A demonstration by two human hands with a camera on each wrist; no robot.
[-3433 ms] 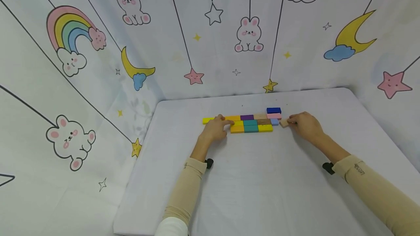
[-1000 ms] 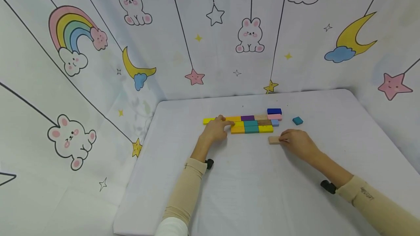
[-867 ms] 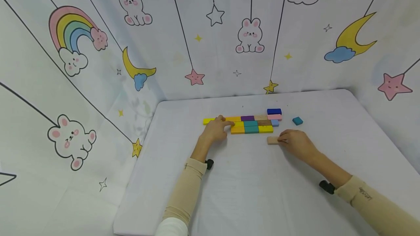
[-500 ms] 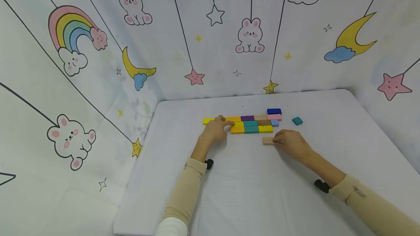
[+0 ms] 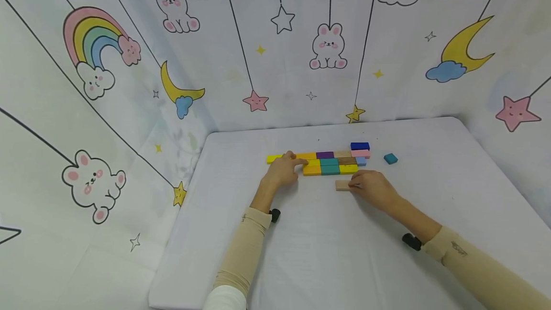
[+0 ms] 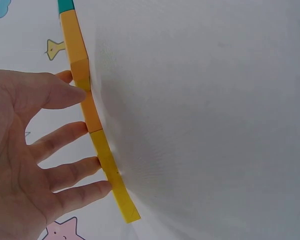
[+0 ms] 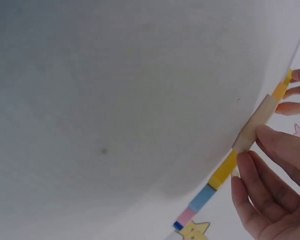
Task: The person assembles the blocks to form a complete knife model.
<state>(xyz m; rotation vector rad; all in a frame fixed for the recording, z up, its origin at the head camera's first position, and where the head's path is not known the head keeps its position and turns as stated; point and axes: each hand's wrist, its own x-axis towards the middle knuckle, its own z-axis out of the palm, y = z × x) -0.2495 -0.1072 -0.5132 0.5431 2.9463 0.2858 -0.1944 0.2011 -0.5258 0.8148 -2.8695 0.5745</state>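
Flat coloured blocks lie side by side in rows on the white table. My left hand (image 5: 281, 170) rests at the left end of the rows, its index fingertip on a yellow block (image 5: 313, 162). In the left wrist view its fingers (image 6: 70, 172) are spread and nearly straight against a long yellow block (image 6: 112, 175). My right hand (image 5: 376, 188) pinches a plain wooden block (image 5: 342, 185) by its right end, just in front of the front row and apart from it. The right wrist view shows thumb and fingers on that wooden block (image 7: 252, 125).
The front row has an orange block (image 5: 312, 171), a teal block (image 5: 330, 170) and a yellow block (image 5: 348, 169). A dark blue block (image 5: 359, 146) lies behind a pink block (image 5: 360, 154). One teal block (image 5: 390, 159) sits alone at the right. A patterned curtain (image 5: 292, 61) stands behind the table.
My right hand has come from the right end of the rows to their front, then slid left with the wooden block. The lone teal block has come into view. The left hand stays put.
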